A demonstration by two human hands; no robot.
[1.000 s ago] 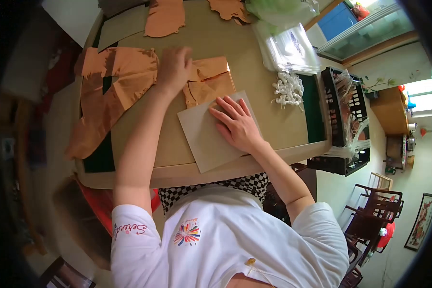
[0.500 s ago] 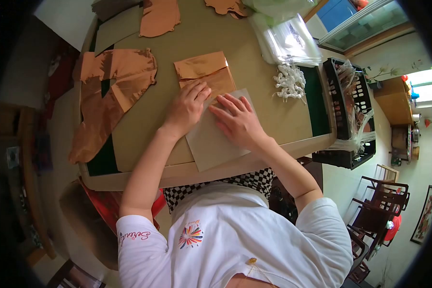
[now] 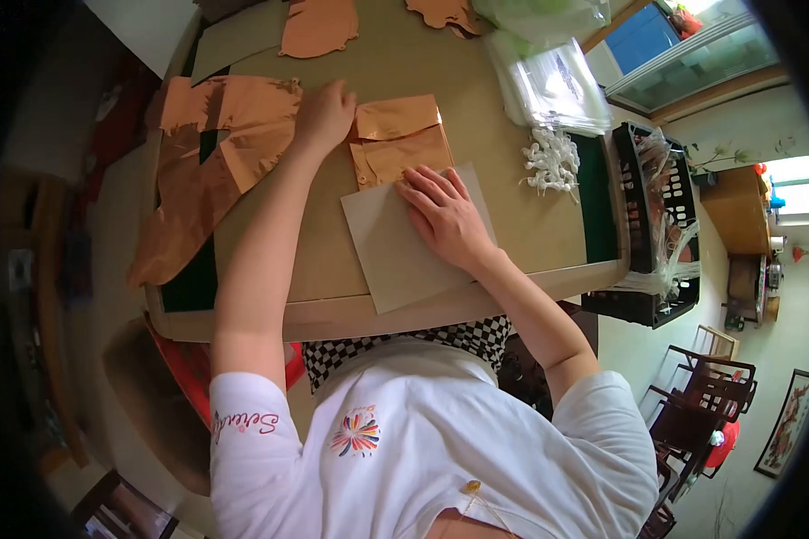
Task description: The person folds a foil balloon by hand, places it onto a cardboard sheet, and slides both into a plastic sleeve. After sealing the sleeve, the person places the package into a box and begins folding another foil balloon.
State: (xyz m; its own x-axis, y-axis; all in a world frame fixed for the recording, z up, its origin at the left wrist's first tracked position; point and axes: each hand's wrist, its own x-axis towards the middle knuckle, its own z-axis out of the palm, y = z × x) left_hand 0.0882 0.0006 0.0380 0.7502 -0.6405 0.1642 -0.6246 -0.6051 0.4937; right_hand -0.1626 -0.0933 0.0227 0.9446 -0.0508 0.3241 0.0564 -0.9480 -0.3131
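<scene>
A folded copper-coloured foil sheet (image 3: 400, 121) lies on the table, its lower end meeting a grey cardboard sheet (image 3: 404, 251). My right hand (image 3: 448, 216) rests flat across the cardboard's upper part, fingers stretched toward the foil and fingertips at its lower edge. Beside the foil's upper left corner is my left hand (image 3: 326, 115), its fingers curled together; whatever they hold, if anything, is hidden. To its left spreads a large crumpled copper foil sheet (image 3: 211, 135) with a ragged edge.
Copper foil cut-outs (image 3: 319, 27) lie at the far side. Clear plastic bags (image 3: 557, 85) and a bunch of white ties (image 3: 551, 162) sit at the right. A black crate (image 3: 643, 225) stands beyond the table's right edge.
My left hand has left the foil and cardboard, moving up and left, and its fingers have curled. My right hand remains on the cardboard. The view has shifted slightly.
</scene>
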